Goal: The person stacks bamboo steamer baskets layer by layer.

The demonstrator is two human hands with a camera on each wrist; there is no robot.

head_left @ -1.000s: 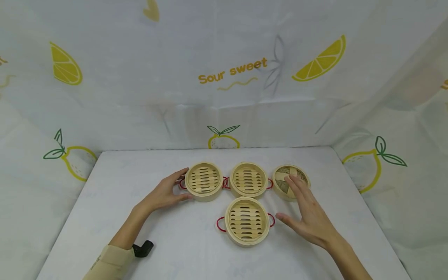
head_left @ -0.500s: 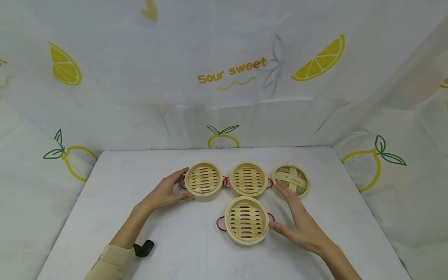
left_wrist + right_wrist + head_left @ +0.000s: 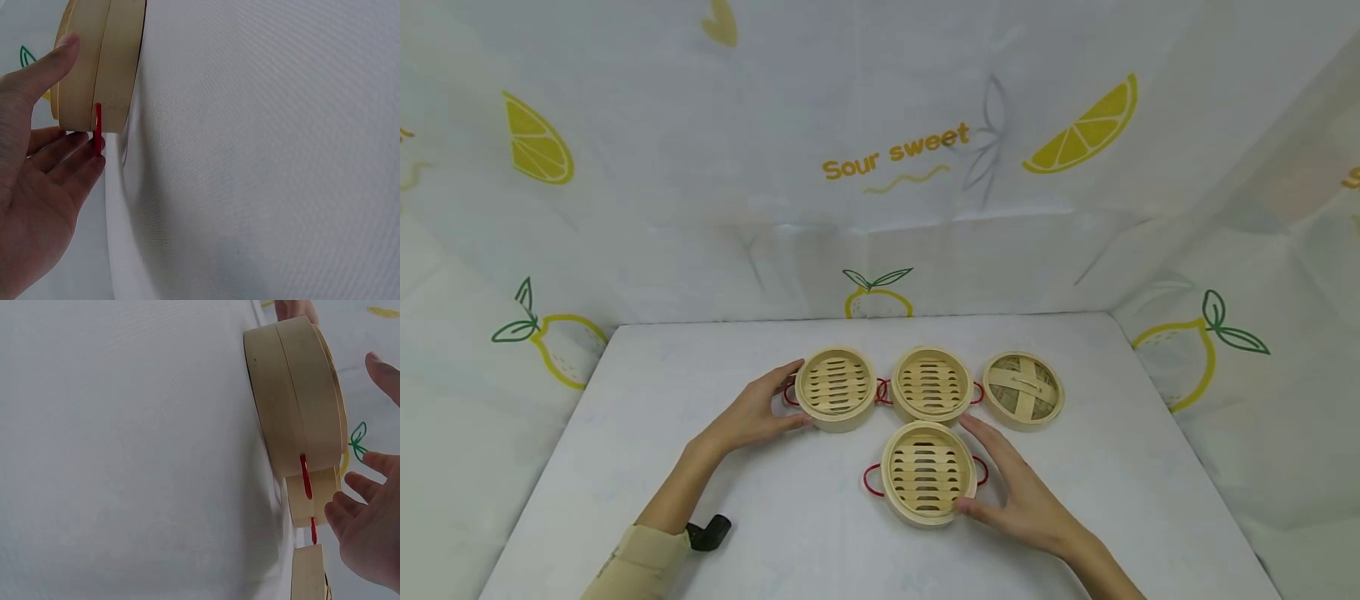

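Observation:
Three round bamboo steamer baskets with slatted bottoms and red loop handles are on the white table. My left hand (image 3: 765, 408) holds the back-left steamer basket (image 3: 836, 385), fingers on its far side. Its thumb presses the pale wooden wall (image 3: 84, 81) in the left wrist view, and the fingers lie near a red handle (image 3: 98, 130). My right hand (image 3: 1022, 492) hovers at the right side of the front steamer basket (image 3: 927, 467), fingers spread. The right wrist view shows those fingers (image 3: 359, 487) apart from the front basket's wall (image 3: 294, 394). The middle steamer basket (image 3: 931, 385) sits just behind it.
A woven bamboo lid (image 3: 1024, 390) lies at the back right, beside the middle basket. A black object (image 3: 708, 533) sits at the left wrist by the sleeve. A white lemon-print cloth (image 3: 880, 250) hangs behind the white table (image 3: 775, 525).
My right hand has moved left and toward me, from over the woven lid to the front steamer basket. The left hand stays on its basket.

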